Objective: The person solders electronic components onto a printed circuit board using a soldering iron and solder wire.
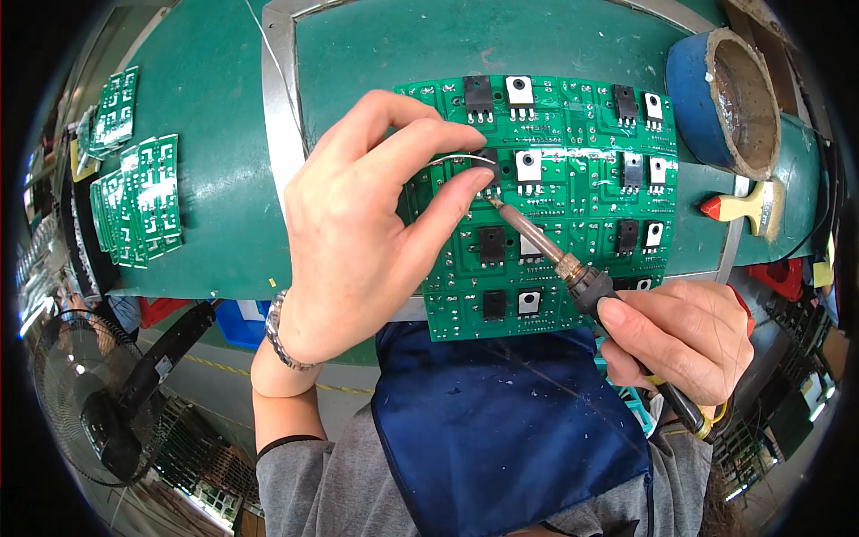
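Observation:
A green circuit board panel [573, 210] with black and silver transistors in rows lies before me, its near edge over my blue apron. My right hand [684, 336] grips a soldering iron [586, 282] by its dark handle. The iron's tip meets the board at the leads of a black transistor in the second row, left side. Just above that spot my left hand [376, 197] pinches a thin solder wire [452, 158] between thumb and forefinger. The wire's end is close to the transistor. My left fingers partly cover that transistor and the board's left edge.
Stacks of smaller green circuit boards [143, 206] lie on the green table [219, 134] at the left. A blue-sided round pot [689, 103] stands at the far right, with a brush [752, 208] just nearer. A black fan [112, 412] is at the lower left.

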A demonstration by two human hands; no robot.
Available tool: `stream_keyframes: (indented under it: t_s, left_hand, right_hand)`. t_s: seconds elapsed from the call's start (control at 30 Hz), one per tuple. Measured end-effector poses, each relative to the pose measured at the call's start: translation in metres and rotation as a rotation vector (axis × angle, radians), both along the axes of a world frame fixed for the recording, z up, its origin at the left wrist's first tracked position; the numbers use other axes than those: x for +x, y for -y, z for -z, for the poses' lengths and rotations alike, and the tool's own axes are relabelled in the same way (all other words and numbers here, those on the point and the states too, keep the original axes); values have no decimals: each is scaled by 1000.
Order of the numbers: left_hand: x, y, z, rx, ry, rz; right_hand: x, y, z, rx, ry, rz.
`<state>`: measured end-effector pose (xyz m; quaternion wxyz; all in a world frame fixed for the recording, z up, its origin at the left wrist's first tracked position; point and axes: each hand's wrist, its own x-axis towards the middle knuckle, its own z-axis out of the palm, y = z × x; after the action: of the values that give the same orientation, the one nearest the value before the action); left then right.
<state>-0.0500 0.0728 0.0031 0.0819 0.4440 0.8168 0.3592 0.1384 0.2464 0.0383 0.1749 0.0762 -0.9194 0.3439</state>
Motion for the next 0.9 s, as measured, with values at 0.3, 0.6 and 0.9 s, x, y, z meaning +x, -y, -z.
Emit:
stream_keyframes:
  t_s: [0.3, 0.6, 0.9]
  left_hand:
    - [-10, 0, -7, -83, -22, 94]
    - [-8, 0, -7, -79, 2, 92]
    - [-8, -1, -4, -43, 53, 98]
  right_hand:
    - [-2, 0, 1, 5, -1, -3]
    - [-1, 2, 1, 5, -23, 3]
    - [9, -4, -11, 52, -21, -5]
